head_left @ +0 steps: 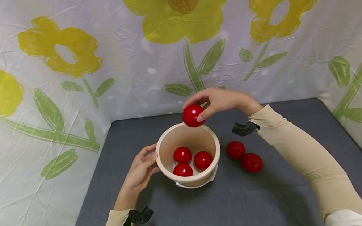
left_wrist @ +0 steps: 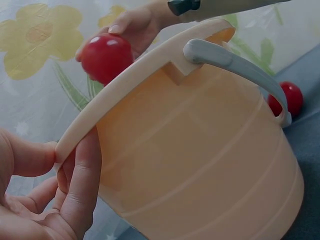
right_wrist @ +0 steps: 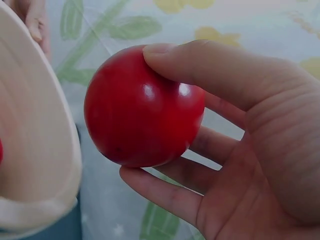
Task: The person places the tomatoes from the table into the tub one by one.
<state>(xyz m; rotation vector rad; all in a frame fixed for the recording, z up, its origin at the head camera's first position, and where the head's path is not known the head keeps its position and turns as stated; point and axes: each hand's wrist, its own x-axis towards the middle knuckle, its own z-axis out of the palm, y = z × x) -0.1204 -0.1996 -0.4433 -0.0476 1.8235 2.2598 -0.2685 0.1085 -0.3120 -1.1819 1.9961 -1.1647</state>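
A cream bucket (head_left: 216,149) stands on the table with three glossy red balls (head_left: 182,154) visible inside. My left hand (head_left: 142,169) pinches the bucket's rim at its left side; the left wrist view shows the thumb outside and fingers bent under the lip (left_wrist: 80,122). Above the far part of the rim, my right hand (head_left: 219,102) holds another red ball (head_left: 192,116) between thumb and fingers. That ball (right_wrist: 142,112) is smooth and round in the right wrist view, apart from the bucket wall (right_wrist: 45,125).
Two more red balls, a nearer one (head_left: 252,163) and a farther one (head_left: 236,150), lie touching on the dark grey table (head_left: 204,216), right of the bucket. The bucket's pale handle (head_left: 194,186) hangs down in front. A flower-printed cloth (head_left: 138,77) encloses the back and sides.
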